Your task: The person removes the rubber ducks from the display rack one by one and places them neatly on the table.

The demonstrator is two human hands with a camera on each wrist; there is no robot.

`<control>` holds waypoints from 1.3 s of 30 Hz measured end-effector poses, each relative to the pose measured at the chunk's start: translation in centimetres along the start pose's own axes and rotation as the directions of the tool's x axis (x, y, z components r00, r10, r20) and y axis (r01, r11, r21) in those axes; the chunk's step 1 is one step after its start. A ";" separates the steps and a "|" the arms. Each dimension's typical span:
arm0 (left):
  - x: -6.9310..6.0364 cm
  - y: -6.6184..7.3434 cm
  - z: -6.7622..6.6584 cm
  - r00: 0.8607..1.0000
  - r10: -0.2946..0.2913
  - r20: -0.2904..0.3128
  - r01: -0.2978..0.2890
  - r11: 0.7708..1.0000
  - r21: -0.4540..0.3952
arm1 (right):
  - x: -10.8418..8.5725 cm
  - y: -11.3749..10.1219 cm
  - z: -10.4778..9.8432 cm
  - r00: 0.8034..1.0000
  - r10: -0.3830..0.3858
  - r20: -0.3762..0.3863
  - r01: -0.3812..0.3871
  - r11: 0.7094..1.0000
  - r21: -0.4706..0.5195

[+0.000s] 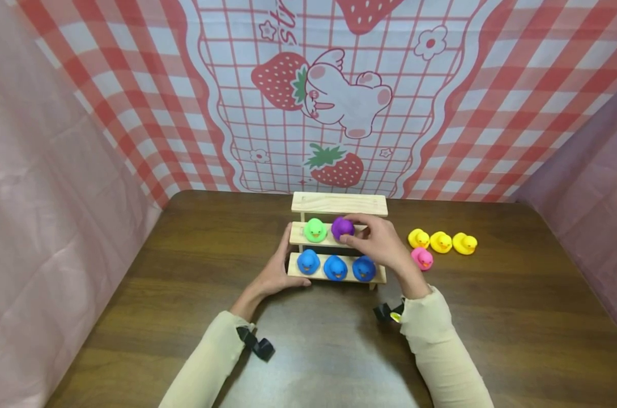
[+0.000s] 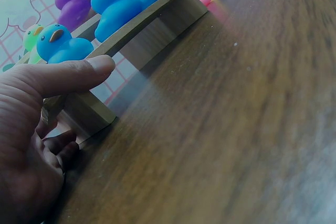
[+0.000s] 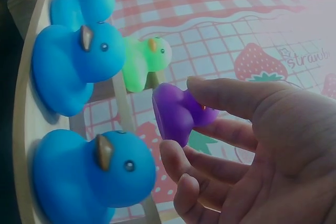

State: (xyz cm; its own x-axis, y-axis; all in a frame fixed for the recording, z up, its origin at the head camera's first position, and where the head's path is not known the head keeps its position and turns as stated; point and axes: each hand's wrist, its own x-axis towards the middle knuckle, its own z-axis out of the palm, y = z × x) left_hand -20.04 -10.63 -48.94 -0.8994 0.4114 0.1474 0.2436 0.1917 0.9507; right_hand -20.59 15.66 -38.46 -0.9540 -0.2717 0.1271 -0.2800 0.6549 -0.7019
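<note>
A small three-tier wooden stand (image 1: 339, 203) stands on the table. Three blue rubber ducks (image 1: 335, 268) line its lowest tier, and a green rubber duck (image 1: 315, 230) sits at the left of the middle tier. My right hand (image 1: 379, 241) pinches a purple rubber duck (image 3: 176, 111) between thumb and fingers, at the middle tier to the right of the green one. Whether the purple duck touches the tier, I cannot tell. My left hand (image 1: 275, 275) grips the stand's left end, its thumb (image 2: 79, 74) along the front of the lowest tier.
Right of the stand, three yellow rubber ducks (image 1: 441, 242) form a row on the wooden table (image 1: 522, 317). A pink rubber duck (image 1: 422, 259) sits just in front of them. Behind the table hangs a checked strawberry-print cloth (image 1: 226, 141); pink curtains (image 1: 58, 170) flank it.
</note>
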 end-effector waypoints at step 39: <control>-0.1 0.1 0.0 1.000 -0.016 -0.005 0.016 1.000 0.002 | -4.2 1.1 -6.7 0.990 0.026 -0.136 -0.041 0.993 -0.110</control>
State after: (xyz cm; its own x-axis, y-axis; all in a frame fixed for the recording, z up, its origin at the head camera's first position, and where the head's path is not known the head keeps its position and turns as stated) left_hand -19.96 -10.60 -48.90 -0.9049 0.4039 0.1340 0.2301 0.1995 0.9525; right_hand -17.58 22.21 -35.06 -0.9667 -0.1564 0.2025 -0.2506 0.7391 -0.6253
